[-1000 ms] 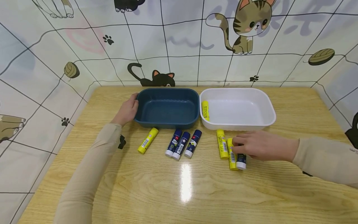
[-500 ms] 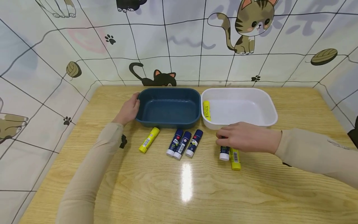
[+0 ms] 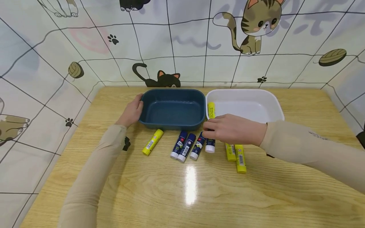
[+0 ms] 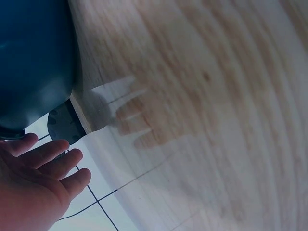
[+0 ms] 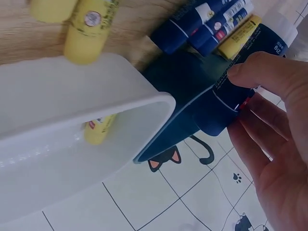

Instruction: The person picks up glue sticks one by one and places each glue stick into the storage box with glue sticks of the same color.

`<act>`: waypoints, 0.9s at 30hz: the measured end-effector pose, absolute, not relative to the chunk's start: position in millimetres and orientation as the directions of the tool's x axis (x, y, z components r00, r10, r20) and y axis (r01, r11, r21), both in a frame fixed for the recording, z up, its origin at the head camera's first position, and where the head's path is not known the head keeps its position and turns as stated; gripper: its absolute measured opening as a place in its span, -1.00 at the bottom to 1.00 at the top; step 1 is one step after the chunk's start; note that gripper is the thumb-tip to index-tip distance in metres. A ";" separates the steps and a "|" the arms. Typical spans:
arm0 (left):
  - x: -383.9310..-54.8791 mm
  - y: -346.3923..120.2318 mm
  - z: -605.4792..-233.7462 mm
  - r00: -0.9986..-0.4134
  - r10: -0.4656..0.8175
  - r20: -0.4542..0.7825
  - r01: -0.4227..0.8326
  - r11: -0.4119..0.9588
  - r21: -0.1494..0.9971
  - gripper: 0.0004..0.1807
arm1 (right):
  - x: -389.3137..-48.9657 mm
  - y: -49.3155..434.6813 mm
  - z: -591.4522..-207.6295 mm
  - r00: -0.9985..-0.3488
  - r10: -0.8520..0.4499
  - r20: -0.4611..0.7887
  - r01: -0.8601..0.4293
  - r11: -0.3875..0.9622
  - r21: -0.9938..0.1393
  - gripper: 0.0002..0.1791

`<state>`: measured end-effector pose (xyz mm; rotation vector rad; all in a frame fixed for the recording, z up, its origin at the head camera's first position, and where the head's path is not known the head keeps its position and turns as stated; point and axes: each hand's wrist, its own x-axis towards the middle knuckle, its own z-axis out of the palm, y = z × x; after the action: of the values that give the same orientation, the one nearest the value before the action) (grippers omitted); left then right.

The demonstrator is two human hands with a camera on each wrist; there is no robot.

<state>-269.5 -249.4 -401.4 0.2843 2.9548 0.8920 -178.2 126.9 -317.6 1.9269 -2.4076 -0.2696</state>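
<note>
My left hand rests against the left end of a dark blue tray; in the left wrist view its fingers are extended beside the tray's wall. Between thumb and fingers, my right hand grips a navy glue stick with a white end, in front of where the two trays meet. The right wrist view shows this held glue stick raised, overlapping the blue tray's corner. A white tray stands right of the blue one, with a yellow glue stick inside near its left wall.
In front of the blue tray lie a yellow glue stick and three navy glue sticks. Two yellow glue sticks lie below the right forearm. A cat-patterned sheet rises behind the wooden table.
My right hand has taken the navy glue stick from beside the two yellow ones and carried it left, toward the gap between the trays. The left hand stays at the blue tray.
</note>
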 end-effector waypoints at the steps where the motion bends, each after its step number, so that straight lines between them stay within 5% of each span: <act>1: -269.4 -249.3 -401.5 -0.982 0.187 0.012 0.162 0.817 0.553 -0.49 | -179.3 124.7 -317.2 -0.225 -0.972 -0.064 -0.965 0.213 0.155 -0.68; 27: -271.0 -250.9 -405.0 -0.982 0.186 0.032 0.172 0.809 0.562 -0.50 | -236.2 59.1 -305.3 -0.253 -0.966 -0.050 -0.946 0.236 0.222 -0.72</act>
<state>-271.0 -250.9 -405.0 0.2934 2.9638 0.9177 -236.2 59.1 -305.3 1.8574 -2.3920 -0.3160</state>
